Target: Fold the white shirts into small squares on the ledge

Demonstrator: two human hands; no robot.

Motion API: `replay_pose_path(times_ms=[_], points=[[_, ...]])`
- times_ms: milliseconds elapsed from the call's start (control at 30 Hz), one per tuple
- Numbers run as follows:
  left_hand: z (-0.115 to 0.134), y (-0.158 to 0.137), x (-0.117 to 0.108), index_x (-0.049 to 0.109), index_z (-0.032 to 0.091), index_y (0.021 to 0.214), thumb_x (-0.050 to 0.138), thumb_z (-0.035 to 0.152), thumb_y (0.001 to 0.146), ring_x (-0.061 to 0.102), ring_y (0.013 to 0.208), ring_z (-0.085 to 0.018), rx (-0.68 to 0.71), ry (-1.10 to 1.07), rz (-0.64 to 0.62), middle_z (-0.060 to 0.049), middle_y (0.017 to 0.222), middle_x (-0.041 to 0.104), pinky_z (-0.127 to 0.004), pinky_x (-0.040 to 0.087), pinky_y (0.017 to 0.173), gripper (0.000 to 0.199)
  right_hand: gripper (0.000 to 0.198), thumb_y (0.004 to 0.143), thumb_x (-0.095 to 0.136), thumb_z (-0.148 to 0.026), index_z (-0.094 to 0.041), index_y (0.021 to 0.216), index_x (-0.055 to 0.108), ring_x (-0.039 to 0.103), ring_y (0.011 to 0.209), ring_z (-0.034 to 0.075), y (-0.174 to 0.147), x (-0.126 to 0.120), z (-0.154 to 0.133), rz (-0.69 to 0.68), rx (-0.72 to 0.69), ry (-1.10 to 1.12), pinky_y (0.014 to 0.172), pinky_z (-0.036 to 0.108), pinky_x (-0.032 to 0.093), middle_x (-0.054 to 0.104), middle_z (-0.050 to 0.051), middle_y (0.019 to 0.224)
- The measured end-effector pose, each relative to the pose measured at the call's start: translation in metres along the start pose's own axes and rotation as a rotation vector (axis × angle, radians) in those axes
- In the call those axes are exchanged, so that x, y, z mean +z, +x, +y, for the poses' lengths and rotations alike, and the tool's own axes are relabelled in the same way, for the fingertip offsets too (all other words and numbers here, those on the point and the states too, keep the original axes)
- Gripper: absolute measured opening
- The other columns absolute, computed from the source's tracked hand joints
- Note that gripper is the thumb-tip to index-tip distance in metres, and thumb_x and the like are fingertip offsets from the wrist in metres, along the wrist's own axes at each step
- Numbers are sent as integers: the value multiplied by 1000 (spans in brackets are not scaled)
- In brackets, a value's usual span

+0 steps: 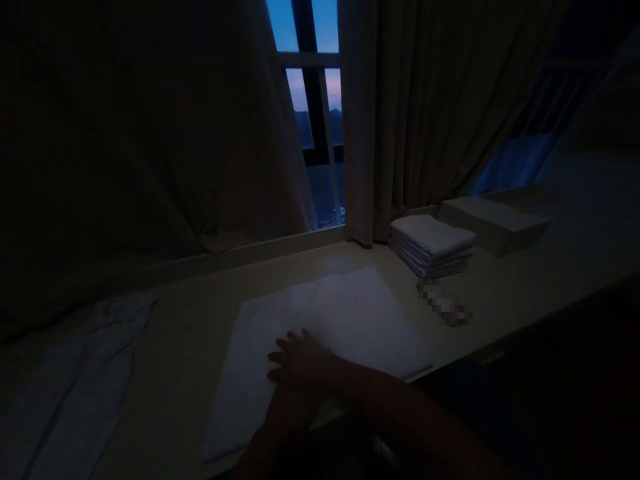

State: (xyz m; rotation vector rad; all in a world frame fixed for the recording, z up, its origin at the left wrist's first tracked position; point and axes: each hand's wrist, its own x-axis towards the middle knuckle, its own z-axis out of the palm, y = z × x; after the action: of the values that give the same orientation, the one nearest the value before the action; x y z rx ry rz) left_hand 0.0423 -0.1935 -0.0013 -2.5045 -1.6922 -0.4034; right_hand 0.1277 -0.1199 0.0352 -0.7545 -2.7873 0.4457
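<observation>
A white cloth (345, 313), perhaps a towel, lies spread flat as a rectangle on the pale counter. My right hand (307, 360) rests on its near part with the fingers stretched out and spread, holding nothing. My left hand (293, 400) comes up from below and lies against the cloth, crossed by the right hand. The right hand covers most of it, and its fingers cannot be told apart in the dim light.
A stack of folded white cloths (433, 240) sits right of the spread cloth, beside a pale box (495, 223). Before the stack lies a small blurred-out object (444, 303). A crumpled cloth (85, 380) lies at left. Curtains (400, 113) frame a window (315, 100) behind the counter (175, 340).
</observation>
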Motion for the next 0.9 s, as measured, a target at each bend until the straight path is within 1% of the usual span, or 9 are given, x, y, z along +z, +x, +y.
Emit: replay_pose_path(times_ms=[67, 133, 267, 333, 467, 667, 767, 833, 900], points=[[1, -3, -10, 36, 28, 145, 40, 50, 91, 34, 137, -29, 49, 22, -58, -7, 149, 42, -52, 28, 112, 59, 55, 94, 35, -61, -32, 140, 44, 25, 141, 29, 8, -5, 23, 32, 57, -23, 111, 59, 18, 35, 5, 152], [2, -4, -18, 34, 29, 146, 39, 52, 91, 30, 140, -29, 88, 54, -96, -6, 151, 39, -55, 23, 114, 60, 59, 95, 33, -61, -29, 144, 39, 21, 143, 28, 16, -7, 46, 69, 126, -47, 113, 56, 15, 29, 6, 154], [6, -3, -24, 21, 33, 150, 37, 55, 91, 20, 145, -29, 45, 92, -116, -5, 157, 25, -56, 20, 114, 64, 64, 95, 29, -62, -27, 148, 31, 13, 145, 28, 25, -13, 86, 99, 218, -61, 115, 51, 10, 21, 5, 157], [8, -2, -26, 16, 36, 150, 37, 56, 91, 18, 145, -29, 30, 89, -140, -4, 159, 18, -56, 19, 114, 66, 67, 95, 25, -64, -26, 150, 28, 12, 145, 28, 27, -19, 104, 94, 252, -54, 116, 51, 9, 19, 5, 158], [10, -2, -30, 11, 37, 150, 35, 57, 91, 15, 146, -29, 12, 72, -176, -3, 160, 14, -56, 17, 115, 67, 70, 95, 19, -64, -23, 150, 28, 14, 145, 27, 32, -28, 134, 74, 264, -65, 116, 48, 10, 21, 7, 157], [11, -2, -33, 10, 37, 150, 34, 59, 90, 14, 146, -29, -4, 56, -216, -2, 160, 11, -56, 18, 115, 68, 71, 95, 15, -65, -22, 150, 27, 11, 145, 26, 37, -35, 162, 119, 302, -91, 116, 49, 8, 21, 6, 157], [12, -1, -36, 11, 37, 150, 34, 59, 90, 14, 146, -29, -11, 60, -213, -1, 160, 11, -55, 17, 115, 68, 70, 95, 16, -64, -21, 149, 30, 7, 146, 27, 40, -44, 175, 125, 337, -97, 116, 51, 6, 19, 7, 158], [13, -1, -36, 11, 37, 150, 34, 60, 90, 14, 146, -28, -8, 62, -211, -1, 160, 11, -55, 18, 115, 68, 71, 96, 18, -63, -17, 148, 31, 5, 146, 28, 43, -50, 175, 145, 370, -112, 116, 52, 3, 17, 9, 158], [12, -1, -36, 11, 37, 150, 34, 60, 90, 14, 146, -28, -3, 61, -212, -1, 160, 11, -55, 19, 115, 68, 73, 96, 19, -62, -13, 149, 29, 5, 146, 28, 43, -53, 164, 175, 351, -123, 116, 51, 3, 16, 11, 158]])
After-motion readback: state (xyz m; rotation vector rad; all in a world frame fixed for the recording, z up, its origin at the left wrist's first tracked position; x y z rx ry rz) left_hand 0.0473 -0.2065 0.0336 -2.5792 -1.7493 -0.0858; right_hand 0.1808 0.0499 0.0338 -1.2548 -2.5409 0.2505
